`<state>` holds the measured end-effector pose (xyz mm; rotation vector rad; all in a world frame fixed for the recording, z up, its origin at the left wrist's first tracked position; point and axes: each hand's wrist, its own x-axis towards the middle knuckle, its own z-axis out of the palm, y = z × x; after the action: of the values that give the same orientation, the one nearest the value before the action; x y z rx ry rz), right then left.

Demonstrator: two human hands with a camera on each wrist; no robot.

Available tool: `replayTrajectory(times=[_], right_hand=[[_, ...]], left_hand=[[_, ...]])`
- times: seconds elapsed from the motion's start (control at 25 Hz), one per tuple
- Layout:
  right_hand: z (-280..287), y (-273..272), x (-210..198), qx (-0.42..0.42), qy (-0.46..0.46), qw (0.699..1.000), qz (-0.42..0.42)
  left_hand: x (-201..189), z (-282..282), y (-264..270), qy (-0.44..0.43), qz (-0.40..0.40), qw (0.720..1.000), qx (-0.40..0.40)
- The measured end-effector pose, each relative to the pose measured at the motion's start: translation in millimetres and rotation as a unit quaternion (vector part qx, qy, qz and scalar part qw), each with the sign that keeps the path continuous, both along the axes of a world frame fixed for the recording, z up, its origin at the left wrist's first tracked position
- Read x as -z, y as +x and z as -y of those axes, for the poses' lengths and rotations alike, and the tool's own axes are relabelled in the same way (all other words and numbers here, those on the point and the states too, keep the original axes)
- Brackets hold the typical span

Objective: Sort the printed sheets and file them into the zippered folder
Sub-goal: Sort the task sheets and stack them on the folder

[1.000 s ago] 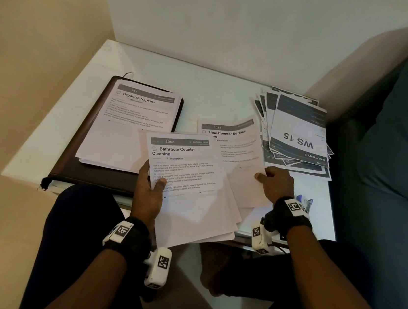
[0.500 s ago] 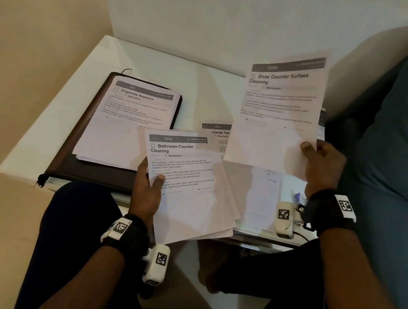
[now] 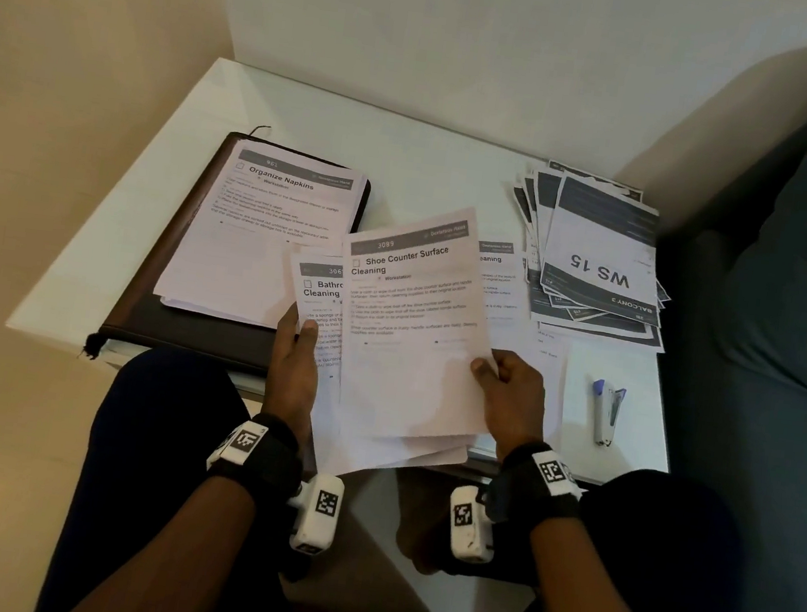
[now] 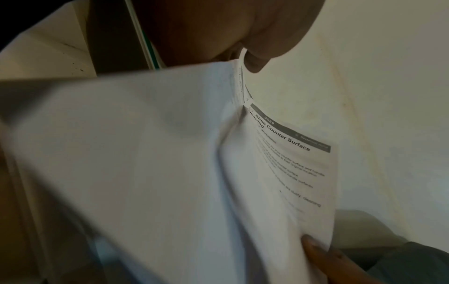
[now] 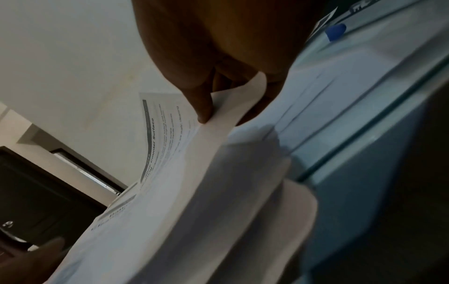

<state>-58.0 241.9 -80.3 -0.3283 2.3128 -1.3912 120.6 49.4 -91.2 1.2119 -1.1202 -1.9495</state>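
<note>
My left hand (image 3: 297, 343) grips a stack of printed sheets (image 3: 325, 306) topped by "Bathroom Counter Cleaning", thumb on top. My right hand (image 3: 497, 376) pinches the "Shoe Counter Surface Cleaning" sheet (image 3: 415, 317) at its right edge, laid over that stack. The right wrist view shows the thumb (image 5: 201, 103) pressed on this sheet (image 5: 170, 130); in the left wrist view the same sheet (image 4: 291, 163) curves off the stack. The dark zippered folder (image 3: 145, 320) lies at the left of the table under a pile headed "Organize Napkins" (image 3: 267, 238).
A fanned pile of dark-banded sheets marked "WS 15" (image 3: 599, 269) sits at the table's right back. More sheets (image 3: 500, 287) lie under my hands. A blue and grey stapler (image 3: 604, 412) lies near the front right corner. A grey sofa (image 3: 788, 302) borders the right side.
My right hand lifted the Shoe Counter sheet off the table, held it up at the right, then brought it down and left onto the stack in my left hand.
</note>
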Motion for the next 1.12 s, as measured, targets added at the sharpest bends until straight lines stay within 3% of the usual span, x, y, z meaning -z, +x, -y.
replayTrajectory(times=[0.24, 0.36, 0.44, 0.56, 0.64, 0.92, 1.12], right_hand=[[10.9, 19.2, -0.4, -0.077, 0.057, 0.995, 0.022], [14.5, -8.0, -14.0, -0.019, 0.107, 0.993, -0.037], [14.0, -39.0, -22.3, 0.015, 0.19, 0.978, -0.08], [10.1, -69.2, -20.5, -0.028, 0.356, 0.931, -0.079], [10.7, -75.8, -12.3, -0.05, 0.388, 0.917, -0.073], [13.4, -90.9, 2.3, -0.023, 0.342, 0.939, -0.028], [13.3, -80.6, -6.6, 0.002, 0.254, 0.964, -0.079]], left_hand=[[-0.9, -1.8, 4.6, -0.055, 0.026, 0.996, 0.061], [2.8, -0.7, 6.7, -0.07, 0.038, 0.995, 0.054], [1.8, -1.0, 8.2, -0.075, 0.045, 0.995, 0.054], [-1.0, -4.8, 8.4, -0.083, 0.053, 0.994, 0.052], [-2.3, -5.9, 8.2, -0.087, 0.056, 0.993, 0.052], [-3.5, -5.9, 9.5, -0.089, 0.058, 0.993, 0.06], [-5.8, -5.1, 10.3, -0.08, 0.07, 0.993, 0.057]])
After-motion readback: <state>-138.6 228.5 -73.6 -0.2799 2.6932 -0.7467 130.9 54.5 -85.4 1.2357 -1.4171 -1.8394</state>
